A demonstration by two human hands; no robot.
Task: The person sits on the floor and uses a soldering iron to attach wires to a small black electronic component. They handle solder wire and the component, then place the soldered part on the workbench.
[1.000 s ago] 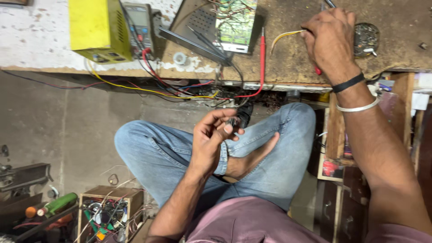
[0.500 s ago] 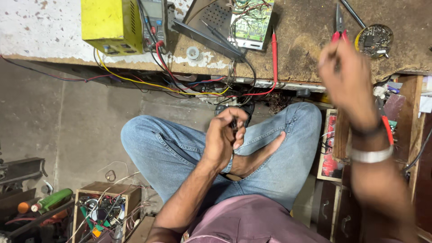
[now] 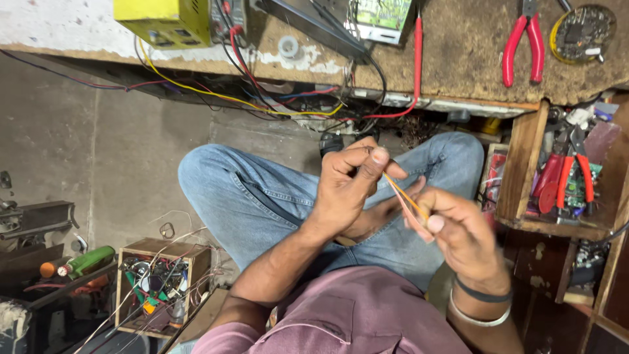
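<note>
Both of your hands meet above your lap: your left hand (image 3: 350,187) is curled shut, thumb pressed against the forefinger, pinching the upper end of a thin orange wire (image 3: 403,195), and your right hand (image 3: 458,233) is closed on its lower end, so the strand runs taut and slanted between them. Two bands, one dark and one pale, ring your right wrist. Beneath the hands lie your crossed legs in worn blue denim and, nearer still, your mauve shirt.

To the near left, a small wooden box (image 3: 157,288) sits on the grey concrete floor, stuffed with tangled wires and small parts. On the right, an open wooden shelf (image 3: 524,164) holds red-handled tools and a green circuit board.

Farther off runs the rough, scuffed workbench (image 3: 458,59), with red, yellow and black cables drooping under its edge. On it rest red-handled pliers (image 3: 523,39), a round circuit board (image 3: 583,29), a boxy yellow metal case (image 3: 164,19) and a slim red probe (image 3: 417,49).
</note>
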